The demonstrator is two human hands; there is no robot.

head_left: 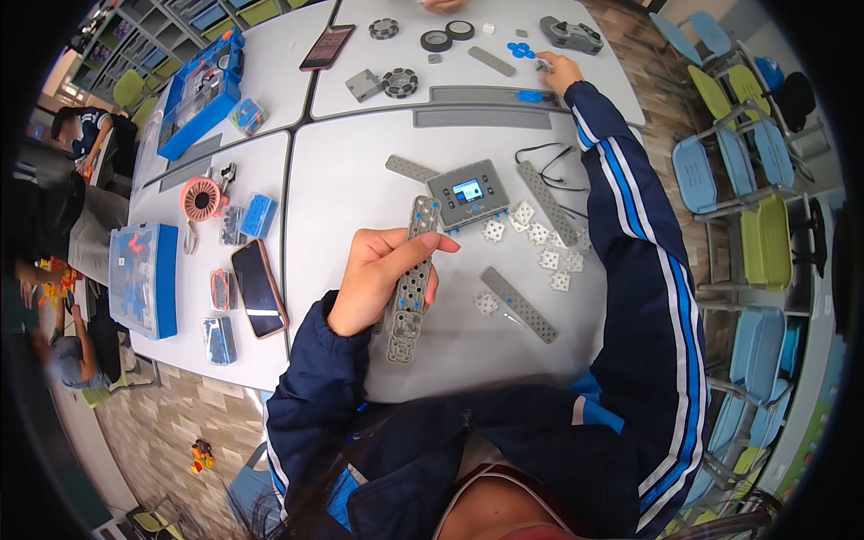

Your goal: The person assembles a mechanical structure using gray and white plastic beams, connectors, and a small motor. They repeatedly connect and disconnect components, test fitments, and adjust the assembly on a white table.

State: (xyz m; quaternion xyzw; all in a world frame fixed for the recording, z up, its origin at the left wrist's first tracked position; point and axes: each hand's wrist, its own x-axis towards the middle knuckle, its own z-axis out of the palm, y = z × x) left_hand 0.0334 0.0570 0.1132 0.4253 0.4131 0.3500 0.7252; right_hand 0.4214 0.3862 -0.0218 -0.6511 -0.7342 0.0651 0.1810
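In my left hand [382,274] is a grey perforated beam [415,288] with blue pins in it, gripped between thumb and fingers and held upright above the table. My right hand [562,72] reaches to the far right of the tables, its fingers drawn together at a small greyish piece I cannot make out. Beside it lie several round blue parts [519,50], and blue pins [529,96] rest in a grey tray groove. Just beyond the held beam is a grey controller brick [468,193] with a lit screen. Another grey beam with blue pins [519,304] lies nearby.
Several white connectors [549,259] and a black cable [562,166] lie right of the brick. Wheels [436,40], a gamepad [573,36] and a phone [327,47] are farther off. Leftward are a pink fan [202,198], another phone [259,288] and blue boxes [144,281].
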